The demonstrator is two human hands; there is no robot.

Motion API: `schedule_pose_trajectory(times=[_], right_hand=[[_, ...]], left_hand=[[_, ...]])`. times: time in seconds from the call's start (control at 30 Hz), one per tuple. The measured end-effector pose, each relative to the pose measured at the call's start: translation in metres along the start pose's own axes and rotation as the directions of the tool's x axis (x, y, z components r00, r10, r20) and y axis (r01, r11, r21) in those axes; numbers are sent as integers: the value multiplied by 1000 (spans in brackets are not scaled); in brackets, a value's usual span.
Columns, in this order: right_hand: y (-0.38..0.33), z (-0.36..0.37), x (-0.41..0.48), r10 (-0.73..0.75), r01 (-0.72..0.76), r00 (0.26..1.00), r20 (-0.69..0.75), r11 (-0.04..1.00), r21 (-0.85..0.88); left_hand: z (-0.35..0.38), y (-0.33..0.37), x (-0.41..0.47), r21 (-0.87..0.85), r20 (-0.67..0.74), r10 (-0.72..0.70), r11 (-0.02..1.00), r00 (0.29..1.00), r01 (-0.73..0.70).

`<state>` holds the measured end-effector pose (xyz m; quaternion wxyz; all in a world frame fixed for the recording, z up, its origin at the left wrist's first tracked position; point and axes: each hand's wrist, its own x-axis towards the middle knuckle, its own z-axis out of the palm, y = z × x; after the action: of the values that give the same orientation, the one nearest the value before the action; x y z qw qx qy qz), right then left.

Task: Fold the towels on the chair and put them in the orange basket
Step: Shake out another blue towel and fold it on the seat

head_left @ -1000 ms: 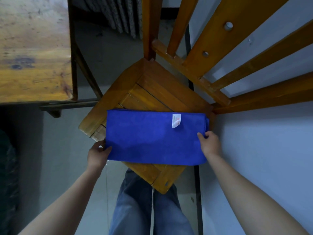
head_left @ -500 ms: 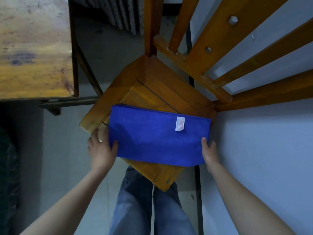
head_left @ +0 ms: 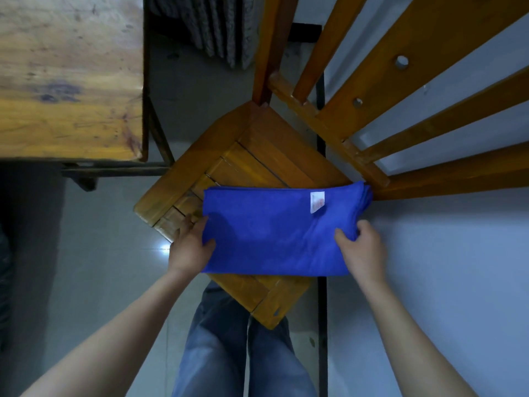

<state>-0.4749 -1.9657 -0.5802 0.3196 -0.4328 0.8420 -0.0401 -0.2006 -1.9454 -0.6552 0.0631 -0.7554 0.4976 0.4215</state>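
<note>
A blue towel, folded into a long rectangle with a white label near its far right corner, lies across the front of the wooden chair seat. My left hand grips the towel's left end, thumb on top and fingers underneath. My right hand grips its right end the same way, with the cloth bunched at that end. No orange basket is in view.
A worn wooden table stands at the upper left. The chair's slatted back rises at the upper right against a pale wall. My legs in jeans stand right before the chair on a grey floor.
Both hands have slid in from the towel's edges and taken hold of its two ends. The right end is now bunched up.
</note>
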Motion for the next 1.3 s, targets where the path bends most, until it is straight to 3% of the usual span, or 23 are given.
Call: schedule_pose_trajectory(times=[0.1,0.17,0.23,0.3,0.47,0.57,0.63,0.7,0.73,0.77,0.83,0.9,1.0,1.13,1.23,1.3], right_hand=[[-52,14,-35,-253,262,961,114,963,-70],[-77,39,-53,-358,380,895,265,924,-35],[-90,70,-60,-382,399,838,389,916,40],[-93,97,-60,-354,368,815,459,928,61],[-94,123,-60,-373,375,802,466,922,92],[-90,121,-61,-341,366,773,535,928,63],[-84,117,-56,-356,415,829,431,909,-47],[-74,114,-46,-392,459,875,284,858,-231],[-67,114,-41,-428,490,869,247,812,-316],[-61,114,-35,-472,531,847,243,752,-391],[-48,120,-19,-535,599,796,282,633,-491],[-36,124,-7,-533,632,770,351,563,-532],[-20,130,9,-508,704,709,489,465,-537],[-31,125,11,-423,703,707,567,514,-491],[-30,117,-1,-578,698,714,395,535,-477],[-11,113,-9,-702,742,644,304,477,-471]], left_hand=[[-6,-2,8,-470,-19,-83,880,996,64],[-11,-1,10,-649,56,-150,746,987,150],[-16,2,10,-773,133,-167,600,977,207],[-21,4,9,-827,185,-174,504,967,249],[-24,1,9,-836,245,-182,458,952,303],[-23,4,6,-846,176,-206,468,963,255],[-23,8,1,-747,-42,-224,654,974,118],[-21,9,-2,-397,-311,-81,916,947,-52],[-18,7,-2,-165,-370,63,977,927,-132],[-13,7,0,47,-379,227,973,897,-226],[2,2,7,366,-246,487,847,838,-385],[13,-2,14,513,-90,520,755,849,-408],[21,-14,28,567,0,459,732,888,-378],[22,-20,39,641,15,498,661,867,-390],[20,-17,25,620,-83,566,673,820,-402],[23,-16,6,593,-149,650,662,745,-458]])
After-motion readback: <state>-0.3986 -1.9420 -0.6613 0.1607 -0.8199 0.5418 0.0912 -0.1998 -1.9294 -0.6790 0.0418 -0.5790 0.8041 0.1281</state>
